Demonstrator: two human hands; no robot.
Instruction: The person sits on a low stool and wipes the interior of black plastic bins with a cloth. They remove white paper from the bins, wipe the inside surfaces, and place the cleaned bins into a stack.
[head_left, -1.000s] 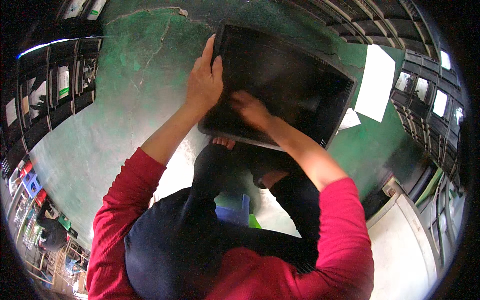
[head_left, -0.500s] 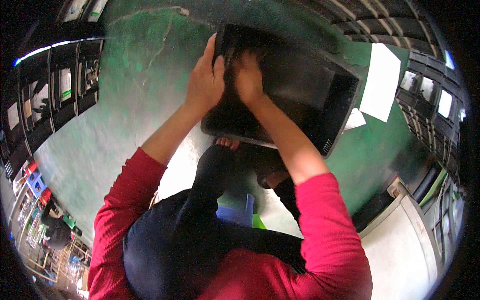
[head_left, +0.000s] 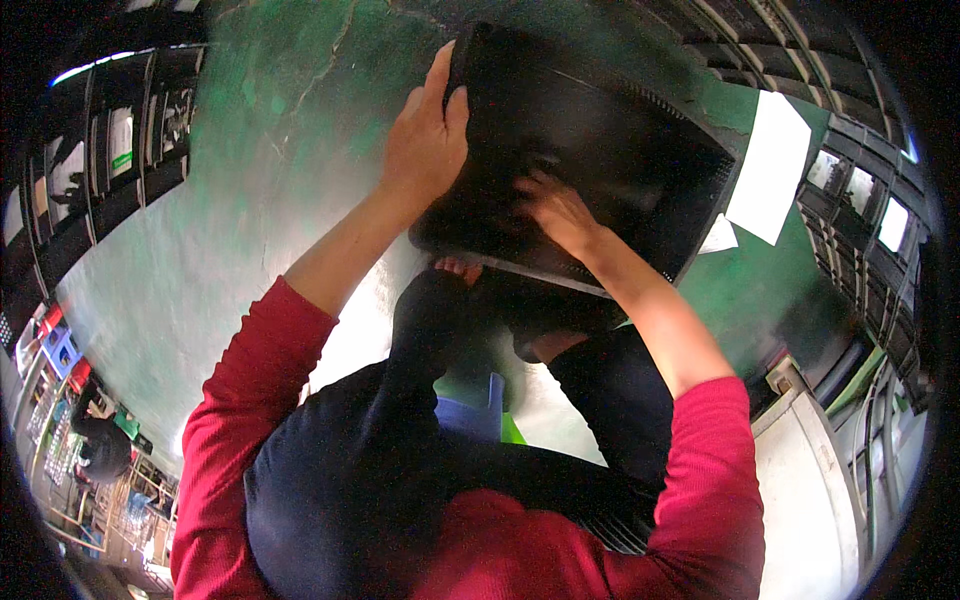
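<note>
A black plastic crate point(head_left: 690, 225) with a perforated rim lies tilted in front of me, above my knees. My left hand point(head_left: 428, 145) is closed around its left wall, with the thumb on the inner side. Inside the crate, my right hand point(head_left: 560, 212) has its fingers bent and close together near the crate's dark bottom. Small dark shapes show at those fingertips, too dim and blurred to name. Deep shadow hides most of the crate's inside.
White paper sheets point(head_left: 770, 170) lie on the green floor point(head_left: 270, 190) right of the crate. Black racks point(head_left: 120, 150) line both sides. A blue plastic piece point(head_left: 470, 415) is between my legs, and a white panel point(head_left: 805, 490) stands at the lower right. Another person point(head_left: 103, 450) is at the far left.
My right hand has moved from beside the crate's left wall toward the middle of its inside, to the right and nearer me. The crate has shifted slightly right and away, my left hand still on it.
</note>
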